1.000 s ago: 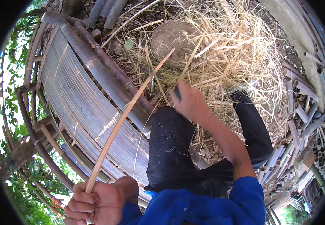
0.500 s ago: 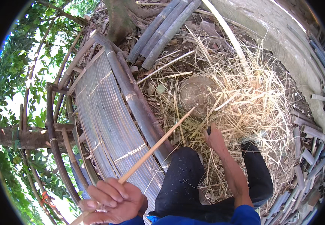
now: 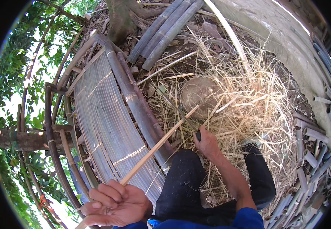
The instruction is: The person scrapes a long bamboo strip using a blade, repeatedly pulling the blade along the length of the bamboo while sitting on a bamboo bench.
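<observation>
My left hand [image 3: 115, 204] is closed around a long pale bamboo strip [image 3: 150, 154], which slants up and away to the right over the bench. In my right hand [image 3: 208, 144] is a knife, gripped by its dark handle [image 3: 198, 135]. Its thin blade [image 3: 172, 104] points up and left and crosses the strip near the far end; whether the two touch, I cannot tell. Just beyond that end sits a round wooden block [image 3: 199, 93], flat on top, among pale shavings [image 3: 249, 108].
A slatted bamboo bench [image 3: 110, 110] stands at the left, edged by a thick bamboo pole [image 3: 131, 97]. Several dark bamboo lengths [image 3: 165, 32] lie near a tree trunk [image 3: 120, 23]. Along the right run a concrete wall [image 3: 272, 34] and piled cut bamboo [image 3: 310, 160].
My right hand has moved slightly left, and the knife blade now shows across the strip's far end. The strip has turned, showing a wider, lighter face near its tip.
</observation>
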{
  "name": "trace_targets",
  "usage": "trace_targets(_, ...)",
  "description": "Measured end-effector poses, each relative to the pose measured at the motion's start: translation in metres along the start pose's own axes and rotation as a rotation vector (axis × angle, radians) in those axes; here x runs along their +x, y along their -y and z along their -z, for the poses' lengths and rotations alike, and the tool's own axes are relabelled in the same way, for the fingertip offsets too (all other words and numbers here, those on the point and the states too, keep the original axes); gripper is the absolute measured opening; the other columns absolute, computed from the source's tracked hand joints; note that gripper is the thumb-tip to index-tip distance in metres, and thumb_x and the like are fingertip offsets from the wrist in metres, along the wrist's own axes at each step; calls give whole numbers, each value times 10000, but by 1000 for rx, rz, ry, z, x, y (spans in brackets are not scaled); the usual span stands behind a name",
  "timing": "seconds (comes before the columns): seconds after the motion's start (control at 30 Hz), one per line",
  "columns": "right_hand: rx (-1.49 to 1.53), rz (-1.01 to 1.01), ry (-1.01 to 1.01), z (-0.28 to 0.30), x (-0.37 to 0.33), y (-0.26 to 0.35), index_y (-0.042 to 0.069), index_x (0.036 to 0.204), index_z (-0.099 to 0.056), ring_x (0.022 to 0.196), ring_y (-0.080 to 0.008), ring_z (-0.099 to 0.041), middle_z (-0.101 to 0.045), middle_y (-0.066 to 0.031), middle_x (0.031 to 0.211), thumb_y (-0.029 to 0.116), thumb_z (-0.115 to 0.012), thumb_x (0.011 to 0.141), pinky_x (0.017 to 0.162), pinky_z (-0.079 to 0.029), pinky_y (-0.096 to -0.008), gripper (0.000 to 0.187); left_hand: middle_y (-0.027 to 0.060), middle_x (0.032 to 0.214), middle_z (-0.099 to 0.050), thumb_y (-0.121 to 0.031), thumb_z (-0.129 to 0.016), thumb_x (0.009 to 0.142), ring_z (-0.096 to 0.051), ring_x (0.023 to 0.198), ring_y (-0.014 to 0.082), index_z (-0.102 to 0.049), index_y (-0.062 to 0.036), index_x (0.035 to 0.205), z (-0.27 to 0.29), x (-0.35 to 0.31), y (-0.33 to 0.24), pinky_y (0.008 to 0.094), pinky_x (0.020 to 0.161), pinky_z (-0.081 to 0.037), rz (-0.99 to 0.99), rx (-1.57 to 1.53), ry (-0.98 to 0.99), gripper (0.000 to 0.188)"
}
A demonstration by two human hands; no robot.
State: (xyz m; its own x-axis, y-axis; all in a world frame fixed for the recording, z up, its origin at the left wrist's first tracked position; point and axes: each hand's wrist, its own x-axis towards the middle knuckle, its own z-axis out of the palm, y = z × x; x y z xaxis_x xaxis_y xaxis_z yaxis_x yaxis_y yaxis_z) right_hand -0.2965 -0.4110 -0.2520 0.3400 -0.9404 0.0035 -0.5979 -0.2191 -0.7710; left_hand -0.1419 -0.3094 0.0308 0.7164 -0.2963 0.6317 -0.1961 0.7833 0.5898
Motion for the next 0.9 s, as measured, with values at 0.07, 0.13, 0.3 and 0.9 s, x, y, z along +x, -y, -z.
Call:
trace_targets(0.07,38,37,19,7,-7,29,24,1022,-510,678,-400,-680,-644,-229,756,207,-676,939,576,-545,-472,261,0,655,-305,-468,-337,1106,-266,542,102,-512,-56,878,12,6,-1,254,471,-236,4,-22,32,503)
trace_targets(0.13,-36,81,-23,19,-10,22,14,1048,-514,687,-404,-683,-651,-233,777,205,-682,936,579,-542,-474,279,-4,660,-304,-456,-358,1105,-274,550,105,-512,-51,871,22,5,11,259,484,-242,50,-64,46,493)
trace_targets(0.3,-94,-256,118,-9,16,-65,37,1057,-473,747,-472,-671,-659,-270,784,271,-590,979,651,-527,-561,273,-13,676,-301,-395,-484,1076,-276,579,107,-502,-37,857,31,8,6,275,529,-244,42,-136,150,420)
trace_targets(0.9,-51,-56,80,-5,-4,-26,44,1064,-466,610,-324,-687,-657,-186,739,254,-619,986,506,-545,-451,271,-30,644,-376,-395,-640,948,-294,498,92,-465,-91,716,47,33,16,253,454,-215,108,-373,220,420)
